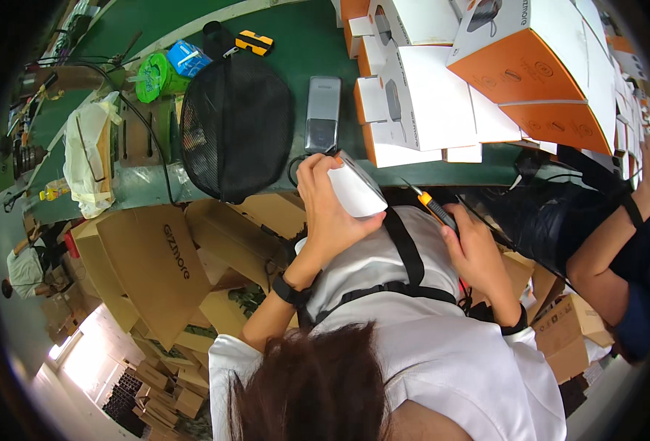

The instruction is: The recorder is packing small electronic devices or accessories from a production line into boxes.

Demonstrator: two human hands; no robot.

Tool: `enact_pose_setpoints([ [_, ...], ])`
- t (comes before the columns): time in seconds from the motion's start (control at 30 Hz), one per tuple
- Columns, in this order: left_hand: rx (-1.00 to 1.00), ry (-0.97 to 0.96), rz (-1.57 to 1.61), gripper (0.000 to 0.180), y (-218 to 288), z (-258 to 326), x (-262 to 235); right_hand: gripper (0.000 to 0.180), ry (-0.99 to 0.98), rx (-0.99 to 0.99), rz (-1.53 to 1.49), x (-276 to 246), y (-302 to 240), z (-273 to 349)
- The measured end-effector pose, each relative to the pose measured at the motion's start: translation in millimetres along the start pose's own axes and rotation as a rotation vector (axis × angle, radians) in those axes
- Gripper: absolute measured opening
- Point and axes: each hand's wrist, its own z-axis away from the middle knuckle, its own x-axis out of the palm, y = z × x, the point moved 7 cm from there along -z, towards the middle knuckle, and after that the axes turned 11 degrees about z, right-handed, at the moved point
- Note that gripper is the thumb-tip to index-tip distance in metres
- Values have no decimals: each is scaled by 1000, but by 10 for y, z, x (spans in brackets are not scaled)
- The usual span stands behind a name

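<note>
My left hand [330, 209] is closed round a small white box-shaped piece [355, 189] with a grey face and a bit of orange at its corner, held tilted over my lap just off the table edge. In my right hand [475, 245] is a slim orange-and-black hand tool [437, 209]. Its thin pointed metal tip aims up and left, apart from the white piece. A grey rectangular device [323, 110] with a dark lower end lies on the green table [295, 66], beyond my left hand. Left of that device sits a black mesh pouch [237, 128].
White-and-orange boxes [431, 95] are piled on the table at the right. A green tub [156, 77], a blue packet [188, 58] and a yellow-black tool [254, 42] stand far left. Cartons [149, 264] crowd below the table. Another person's arm [615, 257] is at the right.
</note>
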Motion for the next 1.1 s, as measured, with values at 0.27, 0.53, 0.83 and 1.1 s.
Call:
enact_pose_setpoints([
  [0.27,201,-269,-25,83,105,-52,50,47,147,-223,374,371,777,-497],
  [0.53,112,-323,-60,96,73,29,-71,29,66,-107,175,414,815,-322],
  [0.83,-94,-187,279,127,-184,103,-100,44,-139,-115,-950,-252,-330,100],
  [1.1,-89,55,221,113,-175,477,-944,74,-434,-391,-1095,-188,-1703,-795],
])
